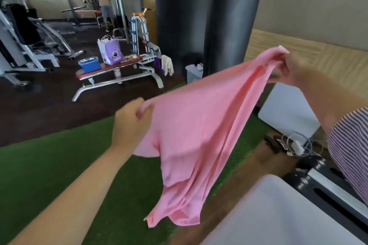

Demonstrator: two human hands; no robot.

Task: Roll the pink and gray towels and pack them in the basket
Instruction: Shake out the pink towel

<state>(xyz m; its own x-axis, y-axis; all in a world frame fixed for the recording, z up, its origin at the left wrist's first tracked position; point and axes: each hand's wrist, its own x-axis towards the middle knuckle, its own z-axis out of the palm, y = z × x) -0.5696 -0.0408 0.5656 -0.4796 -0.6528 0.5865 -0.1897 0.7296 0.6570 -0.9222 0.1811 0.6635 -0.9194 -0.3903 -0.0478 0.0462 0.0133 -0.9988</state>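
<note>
Holding the towel (199, 131) up in mid-air by one long edge, stretched from about 9 o'clock to 2 o'clock. Left hand (131, 123), at 9 o'clock, fingers curled and clamped on one corner. Right hand (292, 70), up at 2 o'clock, pinching the opposite corner, fabric bunched in the grip.

To do this step well, judging from the slack: pull the two corners further apart to draw the top edge taut. Give a light shake to drop the folds. Lower flat onto a clean surface, perhaps the pale table (278, 211) at 5 o'clock. Square the edges before starting the roll. Roll tight from one short end to keep it from springing open.

Pink, thin, soft, draping readily. Deep creases running down from the right corner. Lower hem hanging loose toward 6 o'clock over green turf (49, 175), one bottom corner curled. Hangs clear of the turf and table, as far as can be told.

No gray towel and no basket surely identified in view. Task judged to be at an early stage, nothing rolled yet.
</note>
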